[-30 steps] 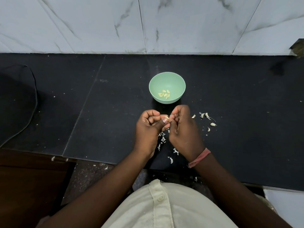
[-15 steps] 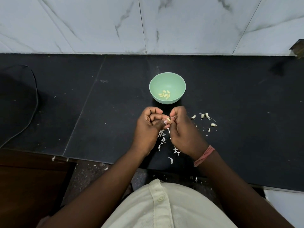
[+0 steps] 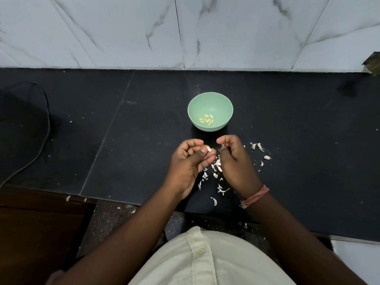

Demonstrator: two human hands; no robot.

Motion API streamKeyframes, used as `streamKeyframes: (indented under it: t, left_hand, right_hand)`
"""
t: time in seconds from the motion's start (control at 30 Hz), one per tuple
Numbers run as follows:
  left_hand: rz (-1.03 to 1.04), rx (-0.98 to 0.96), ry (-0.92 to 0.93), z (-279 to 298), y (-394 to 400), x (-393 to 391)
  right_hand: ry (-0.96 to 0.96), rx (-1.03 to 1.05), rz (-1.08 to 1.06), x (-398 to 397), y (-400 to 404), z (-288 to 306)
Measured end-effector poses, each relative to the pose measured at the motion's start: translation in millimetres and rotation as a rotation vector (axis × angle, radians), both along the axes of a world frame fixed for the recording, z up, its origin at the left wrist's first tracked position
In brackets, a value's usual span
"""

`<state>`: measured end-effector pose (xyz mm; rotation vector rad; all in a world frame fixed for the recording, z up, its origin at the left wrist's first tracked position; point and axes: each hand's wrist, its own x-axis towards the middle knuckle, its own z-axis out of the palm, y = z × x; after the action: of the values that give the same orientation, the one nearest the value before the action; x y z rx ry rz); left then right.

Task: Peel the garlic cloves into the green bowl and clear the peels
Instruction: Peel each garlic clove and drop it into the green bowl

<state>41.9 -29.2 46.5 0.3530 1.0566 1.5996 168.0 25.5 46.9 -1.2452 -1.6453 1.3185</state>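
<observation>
Nearest the camera, a pale buttoned shirt [image 3: 205,262] filled the bottom of the view, with both forearms reaching forward over the counter edge. The left hand [image 3: 189,161] pinched a garlic clove [image 3: 209,149] between thumb and curled fingers; the clove looked mostly bare. The right hand [image 3: 232,155], a pink thread band [image 3: 256,196] at its wrist, was drawn just apart from the left, fingers curled, seemingly pinching a scrap of skin, though that scrap was too small to be sure of.

To do this step well, I judged that the clove should be checked for clinging skin, then dropped from low over the green bowl [image 3: 210,99] so it did not bounce out.

Torn peels [image 3: 214,173] lay scattered on the black stone countertop [image 3: 102,130] between and below the hands. About 4 unpeeled cloves [image 3: 260,146] sat just right of the right hand. Beyond the hands, the bowl held about 7 peeled cloves [image 3: 206,119]. A dark cable [image 3: 46,120] curved across the left. Furthest back rose a wall of white marbled tiles [image 3: 123,31].
</observation>
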Motion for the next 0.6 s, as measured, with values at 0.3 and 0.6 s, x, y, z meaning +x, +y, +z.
streamKeyframes:
  t: [0.3, 0.6]
  left_hand:
    - [0.055, -0.078, -0.128, 3.5, 1.4, -1.1]
    - [0.123, -0.104, -0.102, 0.9, 5.0, -3.0]
  right_hand:
    - [-0.362, 0.131, -0.149, 5.3, 0.4, -9.5]
    - [-0.535, 0.374, 0.035, 4.2, -0.6, -13.4]
